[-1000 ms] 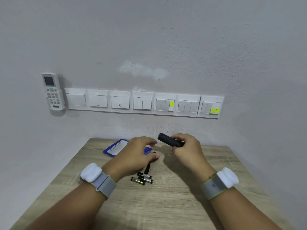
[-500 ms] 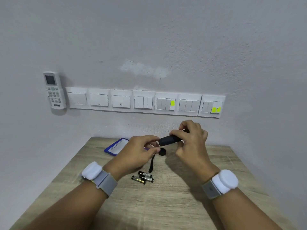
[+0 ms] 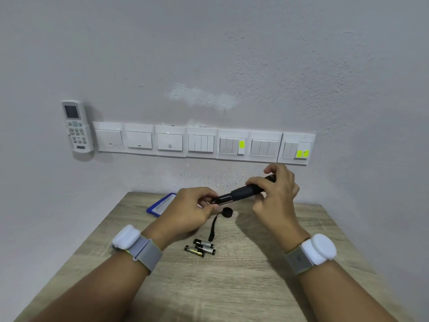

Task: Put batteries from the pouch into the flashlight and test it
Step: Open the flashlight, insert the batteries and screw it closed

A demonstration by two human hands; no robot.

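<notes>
The white label on the blue pouch and the print on the three batteries are too small to read; only a bell symbol on one wall switch is legible. The right hand curls round the black flashlight, held tilted above the table — the left hand pinches its lower end.

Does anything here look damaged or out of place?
A rough, paler patch above the switch row looks like a repair not painted over. The flashlight has its black cap off, lying on the table, and three batteries lie loose near it; that suits the task.
</notes>
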